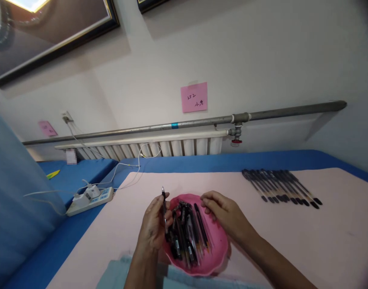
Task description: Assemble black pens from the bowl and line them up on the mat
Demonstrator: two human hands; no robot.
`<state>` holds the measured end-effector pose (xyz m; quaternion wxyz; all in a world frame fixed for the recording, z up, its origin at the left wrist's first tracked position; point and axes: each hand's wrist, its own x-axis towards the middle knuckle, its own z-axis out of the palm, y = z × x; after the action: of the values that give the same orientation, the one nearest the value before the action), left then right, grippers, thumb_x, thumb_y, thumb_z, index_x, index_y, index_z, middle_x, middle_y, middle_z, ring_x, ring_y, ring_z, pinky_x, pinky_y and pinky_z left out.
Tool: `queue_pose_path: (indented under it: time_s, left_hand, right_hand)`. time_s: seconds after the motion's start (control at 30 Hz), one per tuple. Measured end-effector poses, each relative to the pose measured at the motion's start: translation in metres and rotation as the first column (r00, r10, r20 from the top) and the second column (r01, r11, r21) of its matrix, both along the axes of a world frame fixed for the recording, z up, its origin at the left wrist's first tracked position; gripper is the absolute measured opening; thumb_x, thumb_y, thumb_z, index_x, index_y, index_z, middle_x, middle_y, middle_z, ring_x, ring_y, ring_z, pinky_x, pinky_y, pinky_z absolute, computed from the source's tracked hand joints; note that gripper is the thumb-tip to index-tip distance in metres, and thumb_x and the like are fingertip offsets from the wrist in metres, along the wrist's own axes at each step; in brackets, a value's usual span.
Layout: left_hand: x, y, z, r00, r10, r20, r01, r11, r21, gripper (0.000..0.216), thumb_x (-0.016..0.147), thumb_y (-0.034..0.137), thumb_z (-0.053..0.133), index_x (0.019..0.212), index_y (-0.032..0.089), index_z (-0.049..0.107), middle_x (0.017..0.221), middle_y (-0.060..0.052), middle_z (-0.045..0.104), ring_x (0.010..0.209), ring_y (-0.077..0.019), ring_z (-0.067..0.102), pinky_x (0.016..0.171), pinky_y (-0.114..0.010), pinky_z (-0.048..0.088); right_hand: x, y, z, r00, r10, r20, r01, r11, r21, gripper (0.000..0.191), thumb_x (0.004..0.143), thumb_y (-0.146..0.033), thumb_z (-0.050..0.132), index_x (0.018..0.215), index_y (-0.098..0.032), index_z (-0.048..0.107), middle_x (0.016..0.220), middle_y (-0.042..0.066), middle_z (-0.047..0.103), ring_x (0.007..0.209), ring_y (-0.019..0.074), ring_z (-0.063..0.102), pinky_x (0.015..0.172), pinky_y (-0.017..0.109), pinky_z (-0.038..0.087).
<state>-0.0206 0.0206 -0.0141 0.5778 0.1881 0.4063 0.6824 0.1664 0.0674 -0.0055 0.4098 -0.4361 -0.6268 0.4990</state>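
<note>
I note the left hand (pixel 154 226) closed on one pen (pixel 164 204), held upright just over the left rim of the pink bowl (pixel 215 261). The bowl sits at the near edge of the pink mat (pixel 322 241), heaped with loose pens (pixel 187 239). The right hand (pixel 224 214) hovers over the bowl's far-right side, fingers curled, tips at the heap (whether it grips anything, I cannot tell). A row of pens (pixel 280 186) lies far right on the mat, well apart. A power strip (pixel 90 198) lies left, off the mat, on blue cloth.
</note>
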Motion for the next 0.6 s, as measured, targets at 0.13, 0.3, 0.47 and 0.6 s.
queue_pose_path:
  time_s: [0.13,0.3,0.47,0.6]
  left_hand:
    - [-0.004,0.001,-0.001,0.999,0.038,0.009,-0.038,0.999,-0.009,0.033,0.067,0.031,0.073,0.092,0.013,0.060,0.058,0.005,0.053,0.038,-0.0003,0.034,0.035,-0.012,0.022]
    - [-0.011,0.001,-0.001,0.996,0.093,0.004,-0.093,0.995,-0.031,0.034,0.064,0.031,0.074,0.089,0.013,0.059,0.057,0.006,0.051,0.038,-0.0002,0.032,0.035,-0.012,0.021]
    - [-0.009,0.000,-0.001,0.993,0.066,-0.100,-0.068,0.998,-0.019,0.034,0.066,0.036,0.072,0.088,0.014,0.059,0.057,0.006,0.052,0.038,-0.0011,0.032,0.035,-0.014,0.018]
    - [0.005,-0.001,-0.003,0.894,-0.067,-0.442,0.019,0.994,-0.112,0.023,0.071,0.038,0.066,0.076,0.016,0.060,0.054,0.005,0.053,0.040,-0.0048,0.038,0.038,-0.017,0.025]
  right_hand:
    - [-0.002,-0.002,-0.005,0.993,0.021,0.115,-0.034,0.994,0.106,0.018,0.079,-0.030,0.047,0.076,-0.020,0.062,0.059,-0.003,0.058,0.058,0.0146,0.055,0.055,0.026,0.044]
    - [0.000,0.003,-0.010,0.973,-0.017,0.229,-0.046,0.963,0.266,0.020,0.082,-0.028,0.044,0.079,-0.021,0.062,0.072,0.001,0.065,0.068,0.0173,0.060,0.065,0.029,0.047]
    - [-0.002,0.003,-0.022,0.934,0.026,0.357,-0.184,0.891,0.415,0.022,0.085,-0.023,0.042,0.087,-0.021,0.064,0.084,0.004,0.066,0.080,0.0191,0.061,0.074,0.032,0.047]
    - [-0.006,-0.001,-0.028,0.908,0.046,0.416,-0.251,0.855,0.453,0.022,0.086,-0.019,0.041,0.089,-0.021,0.063,0.086,0.004,0.065,0.083,0.0189,0.060,0.075,0.033,0.047]
